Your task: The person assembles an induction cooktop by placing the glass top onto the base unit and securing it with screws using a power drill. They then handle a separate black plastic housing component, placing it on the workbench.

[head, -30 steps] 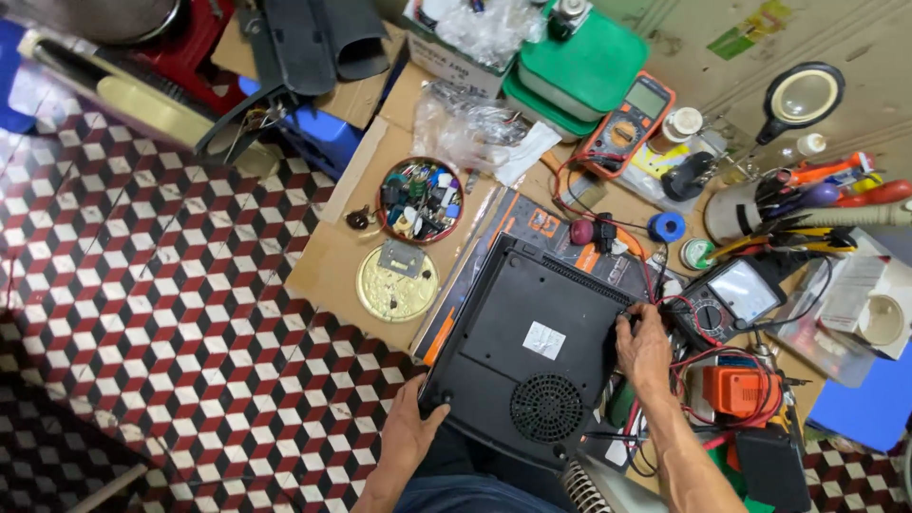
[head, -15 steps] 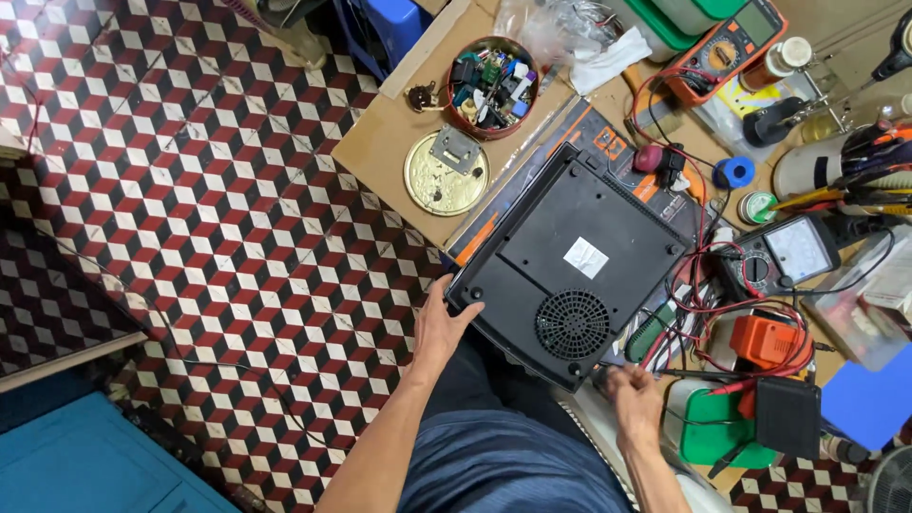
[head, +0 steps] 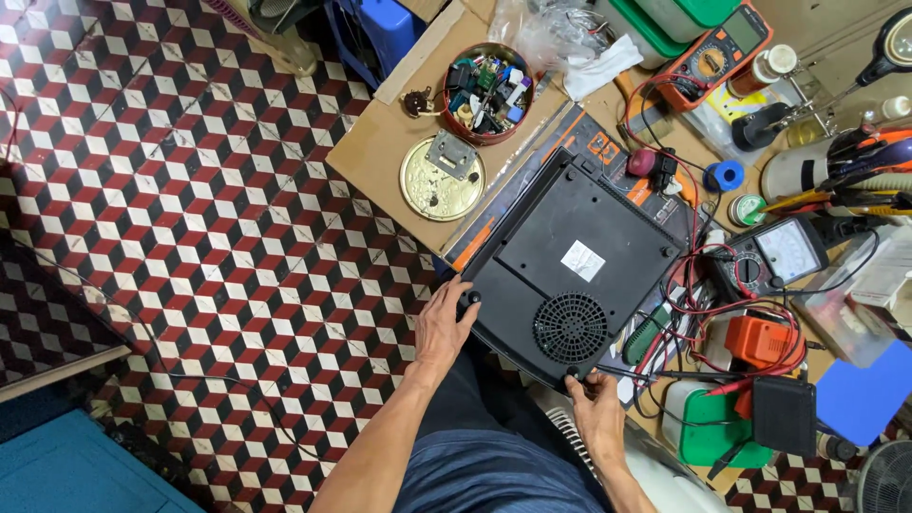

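- Two bare hands grip one black appliance (head: pixel 570 252), flat and square-ish, lying bottom-up on the bench (head: pixel 380 142) and hanging over its near edge toward the person.
- Floor (head: pixel 190 237) to the left: red, white and black cube-pattern tiles, largest area in view.
- Appliance underside shows a white label near the middle and a round vent grille (head: pixel 570 328) toward the near corner. An orange-and-black flat box (head: pixel 594 142) lies beneath it.
- Left hand (head: pixel 444 328): fingers loosely spread, curled over the appliance's left corner, thumb by a small black foot there. Holding the edge.
- Right hand (head: pixel 597 408): fingers pinched narrow on the near corner just below the grille, touching the rim.
- Round red tin (head: pixel 489 93) full of small electronic parts sits on the bench beyond the appliance; its gold lid (head: pixel 442 178) lies just beside it with a small metal plate on top.
- Right of the appliance: analogue meter (head: pixel 784 252) with white dial, tangled red and black leads (head: pixel 703 313), an orange block (head: pixel 760 340), a green box (head: pixel 708 427).
- Far right corner: orange digital multimeter (head: pixel 717 47), well apart from both hands.
- Small blue tape roll (head: pixel 730 175) near the appliance's far right corner.
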